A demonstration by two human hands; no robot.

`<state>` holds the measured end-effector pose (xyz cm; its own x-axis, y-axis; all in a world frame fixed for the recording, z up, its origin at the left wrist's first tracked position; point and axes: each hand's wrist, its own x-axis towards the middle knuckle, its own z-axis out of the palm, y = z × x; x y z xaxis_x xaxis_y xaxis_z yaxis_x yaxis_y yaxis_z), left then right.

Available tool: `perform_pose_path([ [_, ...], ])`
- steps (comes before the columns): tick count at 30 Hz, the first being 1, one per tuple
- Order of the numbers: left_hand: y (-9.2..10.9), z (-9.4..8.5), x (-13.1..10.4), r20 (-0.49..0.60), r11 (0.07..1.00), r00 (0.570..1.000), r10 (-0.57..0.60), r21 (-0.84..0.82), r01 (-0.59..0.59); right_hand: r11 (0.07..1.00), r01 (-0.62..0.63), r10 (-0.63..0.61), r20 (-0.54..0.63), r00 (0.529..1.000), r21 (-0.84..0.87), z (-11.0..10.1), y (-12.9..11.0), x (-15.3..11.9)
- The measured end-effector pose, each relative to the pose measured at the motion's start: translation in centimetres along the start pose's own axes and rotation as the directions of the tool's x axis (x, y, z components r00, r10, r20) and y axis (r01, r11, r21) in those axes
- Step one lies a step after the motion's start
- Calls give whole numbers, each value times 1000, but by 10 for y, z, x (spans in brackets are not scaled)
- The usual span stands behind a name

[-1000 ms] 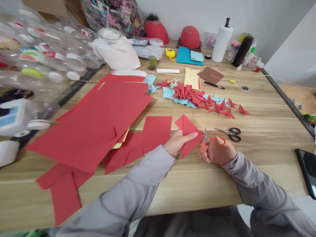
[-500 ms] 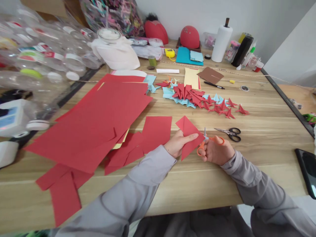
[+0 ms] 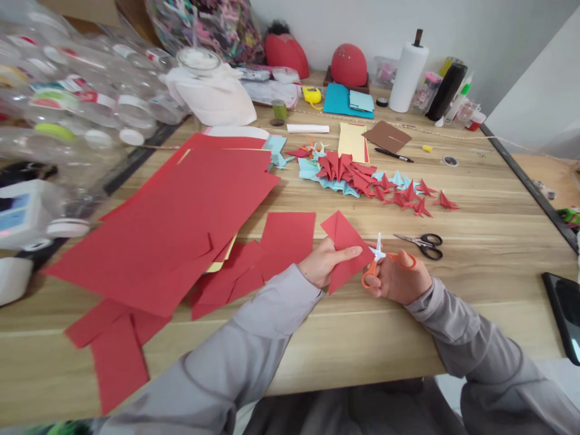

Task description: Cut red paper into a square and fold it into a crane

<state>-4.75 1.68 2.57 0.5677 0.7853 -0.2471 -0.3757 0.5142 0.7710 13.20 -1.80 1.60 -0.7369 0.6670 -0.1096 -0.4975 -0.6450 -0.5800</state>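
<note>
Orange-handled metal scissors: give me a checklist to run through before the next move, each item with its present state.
1. Orange-handled metal scissors held in the right hand: ok.
2. Blades spread open: ok.
3. Pointed, folded red paper sheet held in the left hand: ok.
4. Left thumb short of the blades: ok.
5. Paper's corner between the blades: cannot tell, too small.
6. Black-handled metal scissors lying apart from both hands: ok.

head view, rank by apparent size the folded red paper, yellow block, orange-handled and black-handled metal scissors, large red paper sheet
Large red paper sheet
Folded red paper in left hand
Orange-handled metal scissors, black-handled metal scissors: too alike to rank
Yellow block
</note>
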Motion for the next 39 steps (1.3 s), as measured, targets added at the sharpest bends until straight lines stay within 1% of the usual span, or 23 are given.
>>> perform_pose_path([
  [4,2,0,-2,123,1000,992,4,-3,-3,998,55,-54,-14,998,28,0,-2,-3],
  [6,4,2,-3,149,1000,989,-1,-26,5,999,44,-44,-6,999,18,0,-5,-4],
  [8,4,4,-2,116,996,993,-3,-88,14,1000,24,-24,13,1000,-6,-2,-7,-5],
  [10,4,5,0,52,988,999,8,-158,0,1000,15,-15,26,1000,-15,-4,-9,-6],
  [12,3,4,2,-11,982,1000,20,-186,-22,999,26,-25,38,999,-23,-7,-10,-6],
  [15,2,2,5,-77,990,997,-11,-142,0,997,55,-53,41,998,-46,-9,-11,-6],
  [17,3,2,5,-106,995,994,-37,-92,27,997,46,-44,25,999,-63,-9,-10,-6],
  [22,6,6,3,-113,999,993,-36,-3,36,994,-14,14,0,1000,-104,-8,-6,-4],
  [25,4,6,2,-113,999,993,-21,38,25,993,-36,35,-13,999,-113,-9,-5,-4],
  [28,2,6,2,-104,996,994,-32,80,41,993,-49,47,-18,999,-108,-10,-7,-5],
  [31,2,4,2,-106,996,994,-26,82,35,995,-48,47,-13,999,-84,-10,-10,-7],
  [34,4,3,4,-147,998,989,14,64,-4,998,-27,28,4,1000,-64,-7,-12,-8],
  [36,4,3,4,-156,998,988,9,67,1,997,-12,14,25,1000,-82,-5,-11,-8],
  [39,4,3,4,-144,997,990,-4,78,15,993,-20,26,44,999,-120,-4,-10,-6],
])
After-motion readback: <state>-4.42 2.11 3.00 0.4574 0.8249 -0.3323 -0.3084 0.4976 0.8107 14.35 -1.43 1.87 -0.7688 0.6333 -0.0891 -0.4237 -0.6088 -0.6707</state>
